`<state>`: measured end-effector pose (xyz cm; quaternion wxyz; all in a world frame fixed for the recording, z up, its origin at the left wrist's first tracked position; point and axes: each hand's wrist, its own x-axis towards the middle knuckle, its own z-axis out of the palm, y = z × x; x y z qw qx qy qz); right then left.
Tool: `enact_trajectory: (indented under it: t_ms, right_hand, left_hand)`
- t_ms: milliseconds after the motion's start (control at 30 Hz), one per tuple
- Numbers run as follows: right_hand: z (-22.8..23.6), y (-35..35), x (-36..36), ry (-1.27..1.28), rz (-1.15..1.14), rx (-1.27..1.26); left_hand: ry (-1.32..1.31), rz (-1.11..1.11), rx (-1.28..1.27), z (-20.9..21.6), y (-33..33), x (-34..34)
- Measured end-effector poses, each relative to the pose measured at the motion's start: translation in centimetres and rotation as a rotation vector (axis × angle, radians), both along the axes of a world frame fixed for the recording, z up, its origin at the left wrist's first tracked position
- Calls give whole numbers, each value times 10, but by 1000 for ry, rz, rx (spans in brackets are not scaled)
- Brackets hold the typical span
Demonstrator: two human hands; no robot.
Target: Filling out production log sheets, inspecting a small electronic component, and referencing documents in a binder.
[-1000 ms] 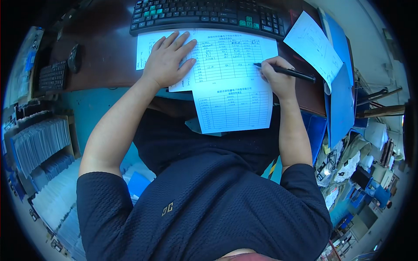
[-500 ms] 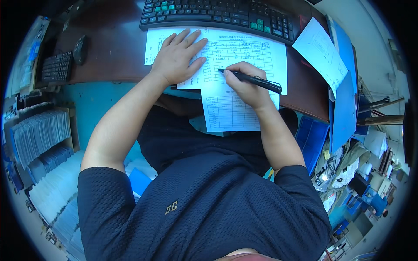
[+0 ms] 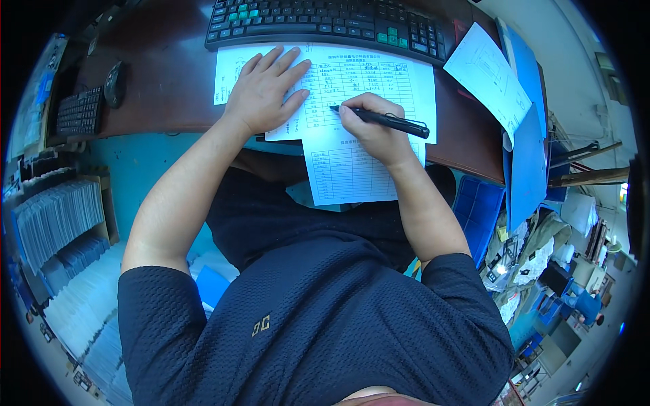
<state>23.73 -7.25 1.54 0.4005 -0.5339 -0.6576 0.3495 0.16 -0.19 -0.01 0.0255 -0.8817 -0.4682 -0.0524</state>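
My right hand point(image 3: 372, 128) is closed around a black pen point(image 3: 393, 122), whose tip rests on a printed form point(image 3: 369, 116) with a table and handwriting in its upper rows. My left hand point(image 3: 266, 91) lies flat with fingers spread over the left side of that form and on other sheets beneath. A second printed form point(image 3: 352, 172) pokes out below the first and hangs over the desk's front edge. Just beyond the papers, a black keyboard point(image 3: 325, 30) with some green keys lies across the desk.
The brown desk point(image 3: 162, 81) also bears a black mouse point(image 3: 115, 84) and a smaller keyboard point(image 3: 79, 111) at left. Blue folders point(image 3: 525, 169) and a loose sheet point(image 3: 487, 78) overhang its right side. Packed paper stacks point(image 3: 57, 210) stand lower left; a blue crate point(image 3: 477, 213) is at right.
The whole view has shifted slightly, so the desk and papers appear a little further left. My right hand still holds the pen at the form, and my left stays flat on the paper.
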Motion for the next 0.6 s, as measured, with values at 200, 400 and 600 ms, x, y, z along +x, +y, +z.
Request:
enact_trajectory:
  t_ms: [200, 400, 600]
  right_hand:
    - [-2, 1, 0, -23, 43, 21]
    - [-1, 1, 1, -30, 31, 15]
    - [-2, 2, 1, -20, 8, 60]
  left_hand:
    - [13, 7, 1, -1, 0, -1]
    - [21, 3, 4, 0, 0, 0]
    - [15, -1, 18, -2, 1, -1]
